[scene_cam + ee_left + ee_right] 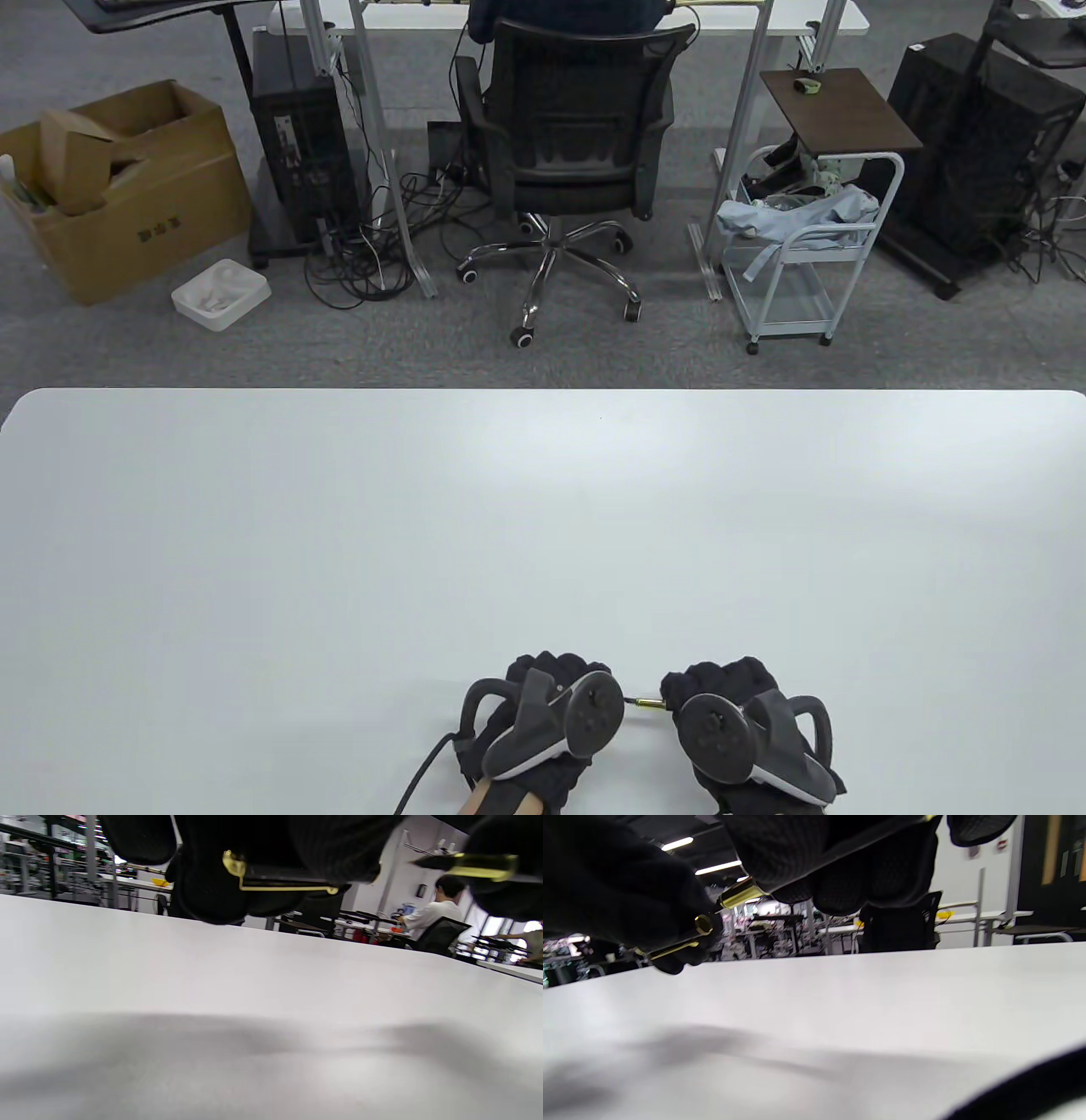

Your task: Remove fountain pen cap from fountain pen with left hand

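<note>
My left hand (556, 679) and right hand (721, 679) are side by side low over the white table (543, 526) near its front edge. In the left wrist view, my left hand (237, 861) grips the black fountain pen cap (292, 874), with its gold clip underneath. My right hand (840, 861) grips the black pen barrel (835, 851) behind its gold band (741, 894). A short stretch of the pen's gold and dark front end (643, 703) shows between the hands. In the left wrist view the pen's front end (479, 863) stands a little apart from the cap.
Beyond the table's far edge are a black office chair (568, 144), a white wire cart (802, 246), a cardboard box (119, 187) and a white tray (221, 294) on grey carpet. A cable (424, 768) runs from my left wrist.
</note>
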The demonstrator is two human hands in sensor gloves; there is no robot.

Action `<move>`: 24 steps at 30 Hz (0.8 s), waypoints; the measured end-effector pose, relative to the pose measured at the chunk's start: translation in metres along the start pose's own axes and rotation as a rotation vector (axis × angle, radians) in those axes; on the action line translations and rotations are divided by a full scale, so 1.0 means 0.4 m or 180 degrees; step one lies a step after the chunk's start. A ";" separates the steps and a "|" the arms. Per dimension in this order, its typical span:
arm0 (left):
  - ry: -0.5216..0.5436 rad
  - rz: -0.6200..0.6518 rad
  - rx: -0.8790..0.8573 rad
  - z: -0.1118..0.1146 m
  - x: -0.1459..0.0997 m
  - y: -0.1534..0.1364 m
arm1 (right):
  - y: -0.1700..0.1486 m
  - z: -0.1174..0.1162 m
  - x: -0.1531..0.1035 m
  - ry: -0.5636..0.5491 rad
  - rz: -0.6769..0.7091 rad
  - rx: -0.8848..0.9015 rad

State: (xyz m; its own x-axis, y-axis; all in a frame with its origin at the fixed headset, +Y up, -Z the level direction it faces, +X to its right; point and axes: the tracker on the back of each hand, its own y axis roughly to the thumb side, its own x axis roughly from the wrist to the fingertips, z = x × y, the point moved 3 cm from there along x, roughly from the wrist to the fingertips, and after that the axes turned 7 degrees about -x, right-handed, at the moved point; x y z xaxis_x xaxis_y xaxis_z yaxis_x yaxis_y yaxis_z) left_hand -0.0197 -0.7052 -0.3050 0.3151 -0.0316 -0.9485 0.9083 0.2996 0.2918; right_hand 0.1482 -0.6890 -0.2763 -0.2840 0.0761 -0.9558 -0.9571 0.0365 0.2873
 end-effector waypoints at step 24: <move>-0.0404 -0.0345 0.0835 0.163 0.230 -0.038 | -0.113 -0.003 -0.001 -0.0172 -0.0449 0.0234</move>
State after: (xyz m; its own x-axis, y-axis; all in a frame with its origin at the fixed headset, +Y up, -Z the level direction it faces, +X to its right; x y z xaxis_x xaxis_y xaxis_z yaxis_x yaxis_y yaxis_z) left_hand 0.0134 -0.7747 -0.3889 0.2295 -0.1737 -0.9577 0.9733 0.0321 0.2274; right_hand 0.1917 -0.6918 -0.2891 -0.1419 0.1183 -0.9828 -0.9800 0.1234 0.1563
